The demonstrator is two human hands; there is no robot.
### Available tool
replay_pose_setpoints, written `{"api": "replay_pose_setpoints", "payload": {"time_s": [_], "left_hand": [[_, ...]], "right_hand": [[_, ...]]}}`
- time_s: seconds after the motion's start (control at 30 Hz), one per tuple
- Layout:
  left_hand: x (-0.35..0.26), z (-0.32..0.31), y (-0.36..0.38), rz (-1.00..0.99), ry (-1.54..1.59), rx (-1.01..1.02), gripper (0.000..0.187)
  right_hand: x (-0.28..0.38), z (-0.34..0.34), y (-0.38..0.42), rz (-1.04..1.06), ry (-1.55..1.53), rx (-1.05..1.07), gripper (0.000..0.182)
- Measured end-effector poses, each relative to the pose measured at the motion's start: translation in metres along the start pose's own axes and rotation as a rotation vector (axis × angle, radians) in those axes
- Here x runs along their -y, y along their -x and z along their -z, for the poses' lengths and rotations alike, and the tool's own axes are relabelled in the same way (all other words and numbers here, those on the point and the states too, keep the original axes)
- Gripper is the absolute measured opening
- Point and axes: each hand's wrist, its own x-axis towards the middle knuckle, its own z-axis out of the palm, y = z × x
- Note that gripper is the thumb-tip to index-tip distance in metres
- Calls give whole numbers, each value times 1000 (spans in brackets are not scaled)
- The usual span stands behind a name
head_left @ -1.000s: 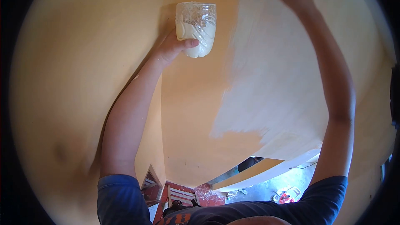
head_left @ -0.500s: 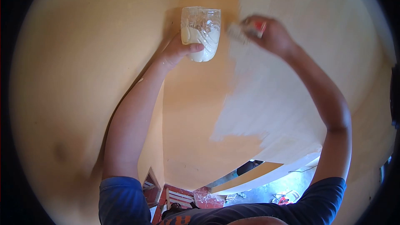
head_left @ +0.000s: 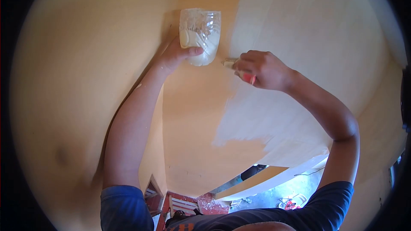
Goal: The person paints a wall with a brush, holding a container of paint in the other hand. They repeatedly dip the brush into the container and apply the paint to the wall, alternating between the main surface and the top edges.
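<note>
My left hand [head_left: 176,54] is wrapped round the lower part of a clear plastic container [head_left: 200,36], which looks like a cut-off bottle. White paint [head_left: 204,45] fills about its lower half and coats part of the inside. To the right, my right hand [head_left: 266,69] grips a paintbrush [head_left: 230,63] with a red part on its handle; the bristles point left and lie at the edge of the white paint on the wall. Most of the brush handle is hidden by my fingers. Orange-yellow wall [head_left: 195,111] shows below the container.
A whitish painted area [head_left: 308,38] covers the wall on the right, with a ragged lower edge. On the left stands another yellowish wall [head_left: 77,68]. Far below are a red tiled floor [head_left: 218,206], a slatted white object [head_left: 182,205] and a curved pale ledge [head_left: 252,190].
My right hand has moved down with the paintbrush, from beside the container's top to below and right of it. The container has shifted slightly left in view.
</note>
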Motion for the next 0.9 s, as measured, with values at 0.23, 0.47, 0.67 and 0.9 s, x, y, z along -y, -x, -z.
{"api": "replay_pose_setpoints", "payload": {"time_s": [0.23,0.47,0.67,0.9], "left_hand": [[-4,-1,0,27,20,19,80],[-3,0,0,-8,5,9,80],[-4,-1,1,33,15,1,78],[-13,-2,1,0,-14,3,80]], "right_hand": [[-92,81,-51,-299,124,-465,25],[-93,57,-34,-45,627,-400,28],[-1,-17,4,120,59,2,21],[-68,64,-29,-371,-115,-277,15]]}}
